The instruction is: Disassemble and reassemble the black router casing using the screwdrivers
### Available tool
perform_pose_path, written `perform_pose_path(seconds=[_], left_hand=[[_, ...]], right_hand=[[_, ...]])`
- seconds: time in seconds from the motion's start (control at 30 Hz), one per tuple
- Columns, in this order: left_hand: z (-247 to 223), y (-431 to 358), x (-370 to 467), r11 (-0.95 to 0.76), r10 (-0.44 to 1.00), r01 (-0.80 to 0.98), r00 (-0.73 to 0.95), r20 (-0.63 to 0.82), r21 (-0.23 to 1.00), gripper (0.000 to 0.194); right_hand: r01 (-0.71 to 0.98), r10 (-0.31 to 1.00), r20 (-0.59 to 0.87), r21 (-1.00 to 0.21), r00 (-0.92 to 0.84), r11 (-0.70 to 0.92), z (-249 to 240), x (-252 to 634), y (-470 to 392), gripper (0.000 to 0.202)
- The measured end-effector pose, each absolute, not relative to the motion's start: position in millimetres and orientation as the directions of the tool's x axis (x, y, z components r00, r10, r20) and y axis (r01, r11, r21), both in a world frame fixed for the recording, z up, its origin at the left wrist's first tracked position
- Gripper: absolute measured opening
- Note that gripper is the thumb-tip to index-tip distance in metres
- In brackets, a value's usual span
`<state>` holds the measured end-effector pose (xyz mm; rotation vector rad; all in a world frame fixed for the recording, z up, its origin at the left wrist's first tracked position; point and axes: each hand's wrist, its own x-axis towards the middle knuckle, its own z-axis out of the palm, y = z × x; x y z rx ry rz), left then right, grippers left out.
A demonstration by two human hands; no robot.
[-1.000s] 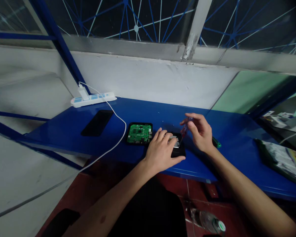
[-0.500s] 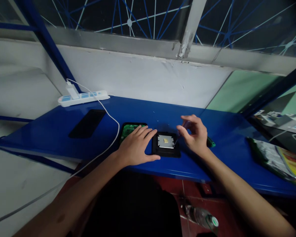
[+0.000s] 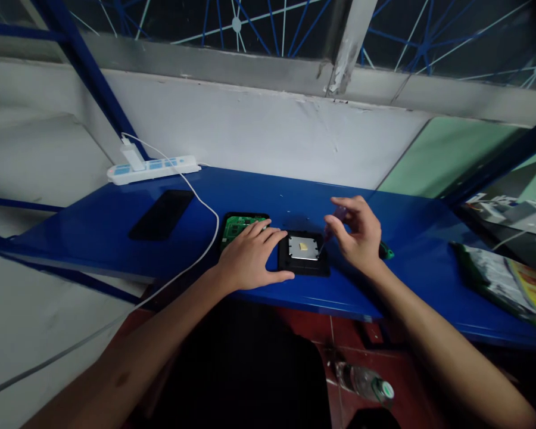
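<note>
A black plastic cover with a silver metal plate fixed in it lies flat on the blue table, and a small yellow pad sits on the plate. My left hand is spread flat, its fingertips and thumb at the cover's left edge. Under and behind its fingers is a green circuit board in a black housing. Between the thumb and fingers of my right hand is a screwdriver with a translucent purplish handle. Its thin shaft slants down to the plate's right corner.
A dark phone-like slab and a white cable lie to the left, with a power strip behind. Tiny loose bits dot the table beyond the cover. A green object is partly behind my right hand; a shiny packet lies far right.
The whole view has shifted slightly, so the table sits a little higher. Both hands keep their places about the cover, and the screwdriver stays at the plate's right corner.
</note>
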<state>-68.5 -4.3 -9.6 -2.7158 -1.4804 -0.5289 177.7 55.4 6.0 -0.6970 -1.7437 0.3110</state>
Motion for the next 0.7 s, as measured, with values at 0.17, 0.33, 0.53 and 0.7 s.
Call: perform_pose_path(seconds=[0.17, 0.33, 0.53, 0.7], left_hand=[[-10.6, -2.3, -68.3, -0.584, 0.795, 0.801, 0.530, 0.297, 0.135, 0.086], [-9.9, -2.2, -68.5, -0.579, 0.799, 0.807, 0.532, 0.278, 0.119, 0.086], [-10.5, -2.0, -68.9, -0.580, 0.794, 0.807, 0.531, 0.294, 0.110, 0.082], [-12.6, -1.4, -69.2, -0.582, 0.792, 0.804, 0.527, 0.308, 0.122, 0.078]], right_hand=[[0.282, 0.601, 0.776, -0.542, -0.194, 0.791, 10.3, 178.9, 52.6, 0.027], [0.265, 0.645, 0.735, -0.593, -0.208, 0.761, 10.5, 176.5, 50.8, 0.037], [0.299, 0.610, 0.771, -0.548, -0.183, 0.781, 10.1, 176.4, 55.2, 0.031], [0.305, 0.611, 0.772, -0.547, -0.176, 0.779, 12.1, 179.4, 54.7, 0.022]])
